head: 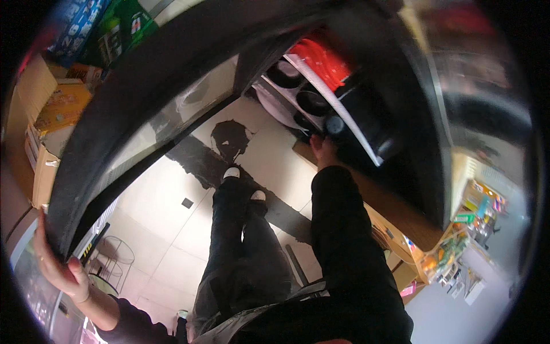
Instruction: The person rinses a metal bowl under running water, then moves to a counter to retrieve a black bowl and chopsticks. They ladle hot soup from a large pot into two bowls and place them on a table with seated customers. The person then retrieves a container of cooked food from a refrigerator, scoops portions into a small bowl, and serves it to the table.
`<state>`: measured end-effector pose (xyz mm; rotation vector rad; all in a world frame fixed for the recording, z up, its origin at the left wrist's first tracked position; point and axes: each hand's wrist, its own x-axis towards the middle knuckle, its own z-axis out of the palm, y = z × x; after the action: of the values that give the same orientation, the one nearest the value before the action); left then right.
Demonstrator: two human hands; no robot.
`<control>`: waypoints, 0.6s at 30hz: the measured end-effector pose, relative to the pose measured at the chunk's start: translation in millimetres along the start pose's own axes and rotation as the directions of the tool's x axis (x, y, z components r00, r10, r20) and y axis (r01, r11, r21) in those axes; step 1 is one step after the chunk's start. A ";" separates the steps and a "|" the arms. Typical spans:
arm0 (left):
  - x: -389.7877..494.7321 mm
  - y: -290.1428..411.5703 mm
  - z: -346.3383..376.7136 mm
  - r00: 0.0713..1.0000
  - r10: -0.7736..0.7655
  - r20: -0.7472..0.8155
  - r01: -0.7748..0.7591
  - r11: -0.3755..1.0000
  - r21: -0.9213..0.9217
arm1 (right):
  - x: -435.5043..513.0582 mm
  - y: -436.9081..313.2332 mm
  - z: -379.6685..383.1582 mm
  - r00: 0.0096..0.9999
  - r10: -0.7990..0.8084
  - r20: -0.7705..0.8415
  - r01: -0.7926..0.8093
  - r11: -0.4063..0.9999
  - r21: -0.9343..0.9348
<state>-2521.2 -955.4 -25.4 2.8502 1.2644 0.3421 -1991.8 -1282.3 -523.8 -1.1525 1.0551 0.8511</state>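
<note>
My left hand (pixel 62 271) grips the outer edge of a black-framed door (pixel 99 124) with a clear pane, which stands swung open at the left. My right hand (pixel 321 150) reaches into the dark interior of a black cabinet (pixel 399 172). Its fingertips are by a dark, round-topped item (pixel 334 125), partly hidden and blurred; whether they touch it is unclear. Dark round containers (pixel 311 102) sit in a row on a pale shelf. Behind a white shelf edge (pixel 339 109) lies a bright red package (pixel 322 62).
Cardboard boxes (pixel 45 167) and green packaging (pixel 124 34) stand beyond the door. The cabinet rests on a brown wooden top (pixel 386 202). Assorted small goods (pixel 477 206) lie at the right. Below are my shoes (pixel 232 173) on a tiled floor (pixel 150 198) with dark patches and a wire stand (pixel 118 253).
</note>
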 end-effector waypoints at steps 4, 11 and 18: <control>-33.3 26.9 46.9 0.877 0.097 -0.470 -0.095 0.995 0.027 | 33.2 -24.7 -12.4 0.980 -0.120 0.161 0.080 0.968 0.237; -88.9 209.7 231.1 0.765 -0.225 0.603 0.643 0.239 -0.727 | -100.2 34.0 -57.8 0.963 -0.214 0.161 0.222 0.975 -0.031; -101.6 289.3 293.3 0.346 -0.286 0.893 0.801 -0.406 -0.440 | -236.7 90.9 -59.8 0.836 0.220 0.503 0.286 0.609 -0.740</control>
<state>-2316.9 -1200.7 -305.0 0.5849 1.3688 0.2923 -2159.7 -1321.9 -328.5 -1.5040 0.0932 1.6084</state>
